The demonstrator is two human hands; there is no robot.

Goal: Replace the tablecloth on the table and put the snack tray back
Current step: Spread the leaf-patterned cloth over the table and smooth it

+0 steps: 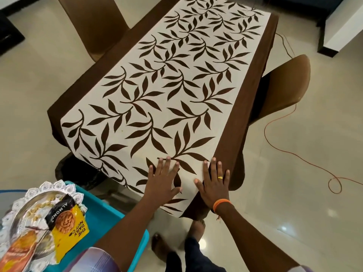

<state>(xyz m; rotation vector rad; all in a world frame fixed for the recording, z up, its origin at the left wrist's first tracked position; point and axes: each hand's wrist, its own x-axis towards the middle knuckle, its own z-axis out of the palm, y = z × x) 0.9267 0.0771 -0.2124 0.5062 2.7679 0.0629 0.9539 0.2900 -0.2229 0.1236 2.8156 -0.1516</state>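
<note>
Two bare hands are laid flat on the near end of the cream tablecloth with dark brown leaf print and plain brown borders (157, 91), which is spread over the long table running from lower centre to the top of the frame. The left hand (163, 180) is pressed on the printed field with its fingers straight and spread apart. The right hand (214, 183), ringed in yellow and banded in orange at the wrist, is placed across the seam between print and right border, fingers straight and slightly apart, nothing clamped in either hand.

The cloth's brown borders are seen hanging over both long edges; at the near right corner the border is folded down in a loose flap just beside the right wrist. The near short edge droops toward the floor above a pair of bare feet.

The round silver snack tray with a scalloped rim (57, 185) is found in the lower left of the frame, resting on a turquoise plastic stool (110, 214), well apart from the cloth, with a yellow almond packet (72, 228) lying on it.

A brown moulded chair (284, 85) is tucked at the right edge, another (94, 22) at the upper left. Open pale floor tile (294, 193) lies to the right, crossed by a thin orange cord (275, 146).
</note>
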